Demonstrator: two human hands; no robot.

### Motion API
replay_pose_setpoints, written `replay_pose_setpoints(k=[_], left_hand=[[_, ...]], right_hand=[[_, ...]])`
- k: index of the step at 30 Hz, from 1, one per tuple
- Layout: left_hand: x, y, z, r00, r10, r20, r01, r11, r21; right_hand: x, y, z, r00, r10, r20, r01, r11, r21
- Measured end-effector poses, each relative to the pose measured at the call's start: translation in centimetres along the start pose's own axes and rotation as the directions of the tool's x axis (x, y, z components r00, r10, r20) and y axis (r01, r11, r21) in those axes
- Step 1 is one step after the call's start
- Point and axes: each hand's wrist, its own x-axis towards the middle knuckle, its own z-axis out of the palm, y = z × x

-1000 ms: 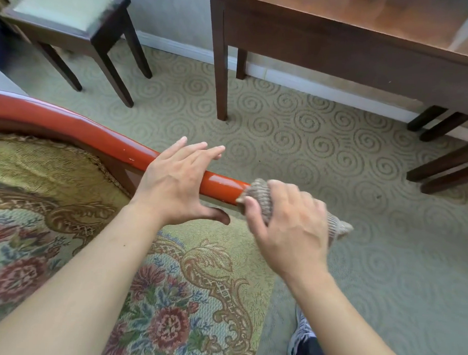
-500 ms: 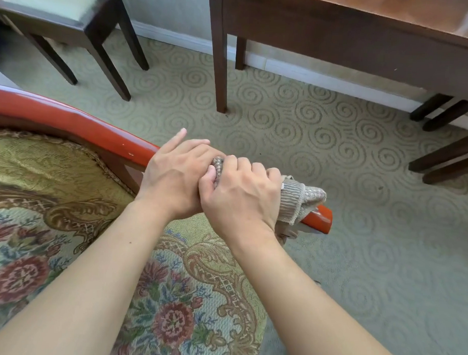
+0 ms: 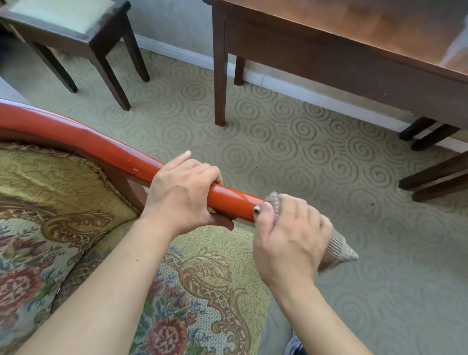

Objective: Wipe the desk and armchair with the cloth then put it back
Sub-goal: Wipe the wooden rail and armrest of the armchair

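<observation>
While left hand (image 3: 182,195) grips armrest (image 3: 233,200), right hand (image 3: 289,241) around cloth (image 3: 337,249).

Right hand (image 3: 289,241): we slid it with the cloth (image 3: 337,249) off our left hand (image 3: 181,193) to the armrest (image 3: 234,200) end.
Armrest tip: exposed 0.5 s ago, we covered it.
Left thumb: we tucked it under the rail.

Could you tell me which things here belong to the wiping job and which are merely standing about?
Part of the job:
cloth, in the right hand
armchair, its red arm gripped by the left hand
desk

Standing about:
stool
carpet
</observation>
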Motion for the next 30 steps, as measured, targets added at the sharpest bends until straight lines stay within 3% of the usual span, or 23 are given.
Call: replay_pose_setpoints(k=[5,9,13,17,22,26,30], left_hand=[[-0.2,0.1,0.0,0.997,0.013,-0.07,-0.015,1.0,-0.026],[-0.3,0.1,-0.3,1.0,-0.001,-0.019,0.0,0.999,-0.044],[-0.4,0.0,-0.4,0.998,0.0,0.063,0.003,0.999,-0.045],[-0.4,0.1,-0.4,0.998,-0.019,0.053,0.021,0.999,-0.039],[-0.5,0.0,-0.2,0.999,-0.006,0.033,0.007,1.0,-0.029],[-0.6,0.4,-0.2,1.0,-0.01,0.024,0.011,1.0,-0.028],[-0.4,0.2,-0.3,0.997,-0.015,0.08,0.015,1.0,-0.003]], right_hand=[[1.4,-6.6,1.5,0.965,-0.235,0.118,0.252,0.956,-0.152],[1.3,-4.7,1.3,0.935,-0.334,0.119,0.348,0.929,-0.124],[0.2,1.7,-0.1,0.951,-0.302,0.067,0.304,0.953,-0.013],[-1.3,7.4,-0.5,0.977,-0.212,-0.013,0.211,0.961,0.177],[-1.0,4.2,0.3,0.997,0.004,-0.075,0.005,0.992,0.124],[-0.1,-1.1,0.9,0.987,-0.143,-0.072,0.14,0.989,-0.046],[0.9,-5.8,2.1,0.962,-0.271,0.008,0.271,0.956,-0.11]])
